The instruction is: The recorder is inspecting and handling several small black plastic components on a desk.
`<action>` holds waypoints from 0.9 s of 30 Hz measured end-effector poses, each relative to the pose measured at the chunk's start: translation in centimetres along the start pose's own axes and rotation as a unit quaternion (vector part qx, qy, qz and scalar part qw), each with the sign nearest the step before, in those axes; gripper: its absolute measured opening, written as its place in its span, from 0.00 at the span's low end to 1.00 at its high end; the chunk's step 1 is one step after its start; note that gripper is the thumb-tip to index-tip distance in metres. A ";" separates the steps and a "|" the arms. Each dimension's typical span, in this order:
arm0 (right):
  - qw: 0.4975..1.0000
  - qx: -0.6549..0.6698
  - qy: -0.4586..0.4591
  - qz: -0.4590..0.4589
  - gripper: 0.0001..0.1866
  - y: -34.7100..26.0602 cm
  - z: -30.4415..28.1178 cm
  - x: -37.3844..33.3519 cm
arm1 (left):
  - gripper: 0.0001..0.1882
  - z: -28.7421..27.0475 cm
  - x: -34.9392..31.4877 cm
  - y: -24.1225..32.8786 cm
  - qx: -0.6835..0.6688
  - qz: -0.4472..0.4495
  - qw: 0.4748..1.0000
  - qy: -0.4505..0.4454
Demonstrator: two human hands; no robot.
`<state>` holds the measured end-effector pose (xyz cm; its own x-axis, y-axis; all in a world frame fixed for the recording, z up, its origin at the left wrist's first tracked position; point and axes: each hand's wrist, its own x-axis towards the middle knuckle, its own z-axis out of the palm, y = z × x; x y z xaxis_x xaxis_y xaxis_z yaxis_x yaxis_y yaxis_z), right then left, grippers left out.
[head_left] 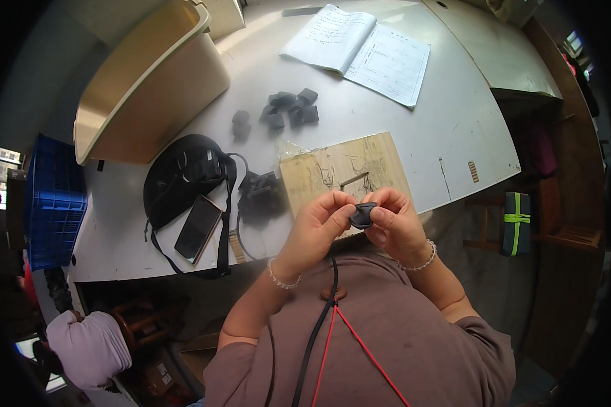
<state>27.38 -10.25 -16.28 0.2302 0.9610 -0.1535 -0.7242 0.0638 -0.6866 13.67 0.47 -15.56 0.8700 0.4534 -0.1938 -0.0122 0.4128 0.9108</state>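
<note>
Both of my hands meet over the near edge of a pale wooden board (302, 176). Between their fingertips is a small dark grey piece (362, 216), soft-looking and folded, whose exact kind I cannot make out. My left hand (324, 218) pinches its left side with thumb and forefinger. On the other side my right hand (398, 220) grips it, thumb on top. A thin dark metal rod or spike (355, 180) shows on the board just beyond my fingers. Similar dark pieces lie in a loose group (292, 108) farther back, with a heap (261, 197) left of the board.
An open notebook (360, 51) lies at the back of the white table (455, 136). On the left are a beige bin (156, 88), a black bag (176, 180) with a strap, and a phone (198, 229). A blue crate (54, 203) and another person (91, 349) are beyond the table's left edge.
</note>
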 end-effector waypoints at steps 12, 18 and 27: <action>0.985 0.162 -0.034 0.041 0.05 0.4 -0.8 -0.3 | 0.10 1.1 0.2 -0.9 -0.030 0.005 1.000 0.000; 0.970 0.225 -0.082 0.042 0.04 0.8 -0.8 -0.6 | 0.10 0.9 0.5 -1.1 -0.064 -0.009 0.998 0.017; 0.917 0.392 -0.019 0.069 0.14 1.6 -0.2 -0.4 | 0.11 0.9 0.8 -1.9 -0.058 -0.001 0.998 0.019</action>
<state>26.27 -10.56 -17.47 0.0883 0.9823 -0.1649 -0.9931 0.0998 0.0624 14.78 -0.66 -17.08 0.8509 0.4811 -0.2109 -0.0696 0.5012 0.8625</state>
